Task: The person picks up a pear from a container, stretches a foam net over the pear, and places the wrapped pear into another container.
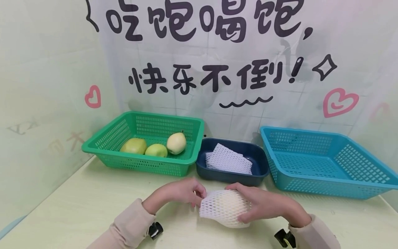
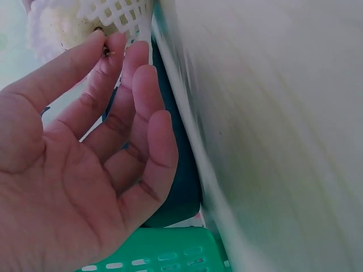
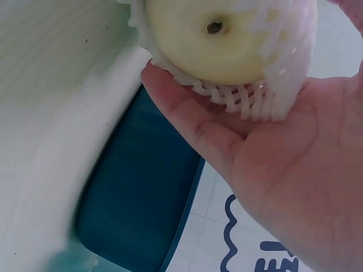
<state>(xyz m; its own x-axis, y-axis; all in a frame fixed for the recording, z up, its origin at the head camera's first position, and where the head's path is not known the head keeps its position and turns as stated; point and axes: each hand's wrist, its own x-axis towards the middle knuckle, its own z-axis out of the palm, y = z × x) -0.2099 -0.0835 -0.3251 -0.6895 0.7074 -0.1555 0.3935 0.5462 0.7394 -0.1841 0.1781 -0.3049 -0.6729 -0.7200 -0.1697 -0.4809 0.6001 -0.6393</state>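
Observation:
A pale yellow pear [image 3: 198, 48] sits inside a white foam net sleeve [image 1: 214, 207], above the table at the front middle. My right hand [image 1: 264, 204] grips the sleeved pear from its right side, thumb in front and fingers over the top. The pear's dark blossom end shows bare at the sleeve's opening in the right wrist view. On the other side my left hand [image 1: 185, 193] pinches a short dark stem [image 2: 106, 52] between thumb and index finger, close by the net's edge. Its other fingers are bent loosely, holding nothing.
A green basket [image 1: 168, 167] at the left holds a few fruits, among them another pear [image 1: 176, 143]. Folded foam nets [image 1: 228, 160] lie in a navy tray [image 1: 230, 178] at the middle. A blue basket [image 1: 329, 185] stands at the right, against the lettered back wall.

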